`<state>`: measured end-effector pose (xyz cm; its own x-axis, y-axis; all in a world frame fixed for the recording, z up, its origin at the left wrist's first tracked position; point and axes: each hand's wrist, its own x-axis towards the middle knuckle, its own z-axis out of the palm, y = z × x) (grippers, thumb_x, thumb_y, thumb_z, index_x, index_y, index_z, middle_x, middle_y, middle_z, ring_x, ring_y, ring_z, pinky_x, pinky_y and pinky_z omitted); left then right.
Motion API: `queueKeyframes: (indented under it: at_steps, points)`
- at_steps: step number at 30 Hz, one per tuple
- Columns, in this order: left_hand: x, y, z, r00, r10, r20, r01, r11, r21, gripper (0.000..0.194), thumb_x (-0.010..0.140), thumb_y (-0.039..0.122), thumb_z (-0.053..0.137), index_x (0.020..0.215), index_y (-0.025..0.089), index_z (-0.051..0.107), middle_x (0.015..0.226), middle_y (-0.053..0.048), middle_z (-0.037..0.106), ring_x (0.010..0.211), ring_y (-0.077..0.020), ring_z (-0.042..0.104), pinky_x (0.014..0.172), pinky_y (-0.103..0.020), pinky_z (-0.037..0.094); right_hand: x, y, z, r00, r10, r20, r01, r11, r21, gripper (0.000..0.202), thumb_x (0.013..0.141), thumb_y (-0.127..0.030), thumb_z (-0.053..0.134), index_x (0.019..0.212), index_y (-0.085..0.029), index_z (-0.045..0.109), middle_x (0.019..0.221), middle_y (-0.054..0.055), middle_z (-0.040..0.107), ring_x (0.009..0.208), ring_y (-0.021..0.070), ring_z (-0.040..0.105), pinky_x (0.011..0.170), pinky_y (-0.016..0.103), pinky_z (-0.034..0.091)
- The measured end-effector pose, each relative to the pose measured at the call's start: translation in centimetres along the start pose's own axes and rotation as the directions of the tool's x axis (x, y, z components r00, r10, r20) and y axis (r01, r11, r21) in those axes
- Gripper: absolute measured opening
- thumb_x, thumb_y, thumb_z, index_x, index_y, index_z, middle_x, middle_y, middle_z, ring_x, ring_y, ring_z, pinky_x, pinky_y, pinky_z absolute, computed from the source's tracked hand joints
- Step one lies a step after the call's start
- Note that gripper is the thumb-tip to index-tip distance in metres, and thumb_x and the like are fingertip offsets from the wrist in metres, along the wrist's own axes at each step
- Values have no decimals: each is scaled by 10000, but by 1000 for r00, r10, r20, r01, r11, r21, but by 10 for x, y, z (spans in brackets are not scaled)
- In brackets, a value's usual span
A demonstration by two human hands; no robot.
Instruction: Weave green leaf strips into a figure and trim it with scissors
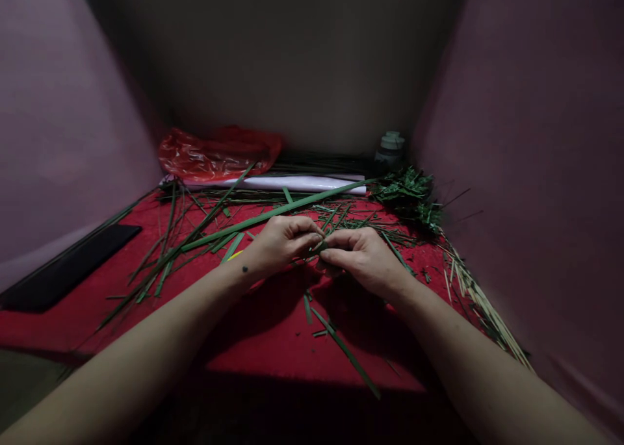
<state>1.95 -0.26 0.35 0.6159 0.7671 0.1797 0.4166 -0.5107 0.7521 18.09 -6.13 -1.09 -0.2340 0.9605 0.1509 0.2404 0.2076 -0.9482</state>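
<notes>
Above the middle of the red-covered table (273, 351), my left hand (287, 238) and my right hand (359, 253) meet, fingertips almost touching. Both pinch a small piece of green leaf strip (320, 245) between them; the fingers cover most of it, so its shape is hard to make out. Behind my hands, a long green leaf strip (273, 211) lies slantwise across the table. Short cut leaf pieces (348, 223) are scattered just beyond my fingers. Nearer to me lies another loose strip (346, 347). Something yellow (234, 255) shows partly behind my left wrist.
A crumpled red plastic bag (219, 154), a pale roll (302, 184) and a lidded bottle (390, 147) stand along the back. Dark green leaves (409, 195) and pale thin sticks (480, 302) lie at right, a flat black object (73, 266) at left. Pinkish side walls enclose the table.
</notes>
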Motion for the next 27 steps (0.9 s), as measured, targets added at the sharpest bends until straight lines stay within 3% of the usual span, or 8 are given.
queueKeyframes:
  at_steps: [4,10,14,19,23,27]
  points:
    - [0,-1,3,990,134,-45,-120,966,230,163,772,240,524,708,130,626,647,-13,599,604,-104,515,580,-199,383,1,0,2,998,15,-64,-17,1000,-22,142,702,-156,499,701,-127,638,604,0,604,544,95,513,538,214,396]
    - [-3,3,1,996,84,-13,-78,966,248,205,795,260,492,695,127,612,584,1,561,567,-100,481,560,-201,359,1,3,5,958,-138,-250,87,975,-207,122,722,-149,509,741,-152,630,683,15,630,634,117,557,615,236,425]
    - [-2,4,0,999,35,19,-38,979,199,231,792,268,478,645,127,587,540,12,530,527,-93,453,524,-201,338,1,6,7,959,-126,-252,122,992,-33,201,717,-139,528,882,-170,638,820,32,668,738,134,604,680,256,459]
    - [0,0,-1,996,7,85,-15,996,93,222,772,259,483,612,129,566,537,22,506,516,-86,428,497,-197,323,1,5,7,988,1,-155,44,957,287,179,664,-142,583,826,-178,651,745,0,662,635,106,592,625,245,473]
    - [-1,-1,0,998,20,63,-24,997,69,227,768,279,498,620,129,581,555,23,513,540,-90,439,517,-199,338,1,1,5,983,108,-149,-44,925,378,148,625,-160,626,771,-159,648,674,-8,644,579,99,578,583,241,466]
    - [-1,-1,-3,1000,1,27,-1,1000,-17,222,765,311,526,687,130,629,592,21,550,577,-97,479,553,-202,365,2,1,1,981,123,-150,-52,912,407,146,617,-166,641,762,-146,652,653,-2,646,551,95,570,566,239,461]
